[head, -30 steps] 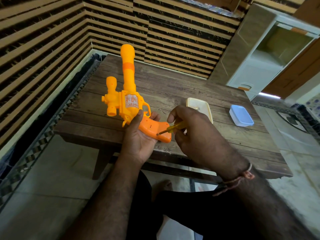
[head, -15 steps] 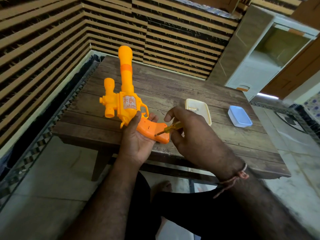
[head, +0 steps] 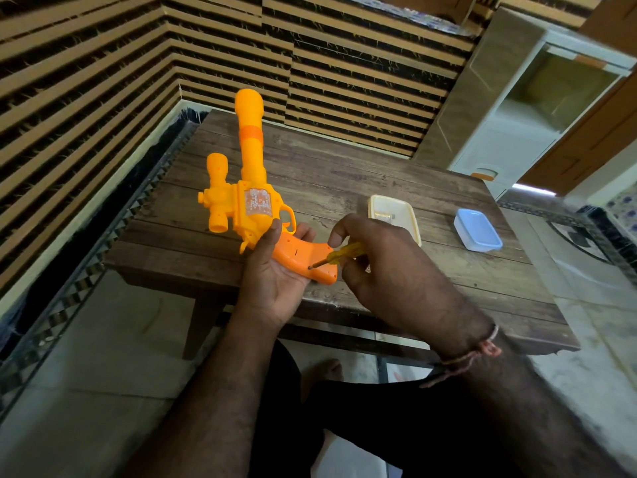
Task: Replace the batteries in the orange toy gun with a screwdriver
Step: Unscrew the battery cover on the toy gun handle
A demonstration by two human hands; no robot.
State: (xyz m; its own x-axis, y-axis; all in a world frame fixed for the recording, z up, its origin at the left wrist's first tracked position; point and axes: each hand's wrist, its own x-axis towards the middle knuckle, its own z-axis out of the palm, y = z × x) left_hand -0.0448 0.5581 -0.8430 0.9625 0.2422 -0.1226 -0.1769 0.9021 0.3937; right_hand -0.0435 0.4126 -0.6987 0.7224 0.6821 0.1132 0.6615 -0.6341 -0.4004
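Nearest the camera: both forearms reach out over dark-trousered legs; a reddish thread band [head: 477, 353] sits on the right wrist. Left hand [head: 275, 274] palm up, cradling the handle of the orange plastic toy gun [head: 253, 205], thumb pressed on the gun body, fingers [head: 305, 232] curled round from below. Gun is held over the near edge of the brown wooden plank table [head: 344, 174], barrel pointing away toward the wall, scope on its left side. Right hand [head: 396, 277] pinches a small yellow-handled screwdriver [head: 339, 255], fingers curled around the handle; metal tip touches the handle's lower part, at what looks like a screw hole, too small to confirm. Past the right hand, on the table: cream rectangular plastic container [head: 393, 210], partly hidden by the knuckles, something small inside. Farther right, well apart: pale blue rectangular plastic lid or box [head: 477, 229]. Beyond: striped brown wall, white cabinet [head: 510, 132] at the right.
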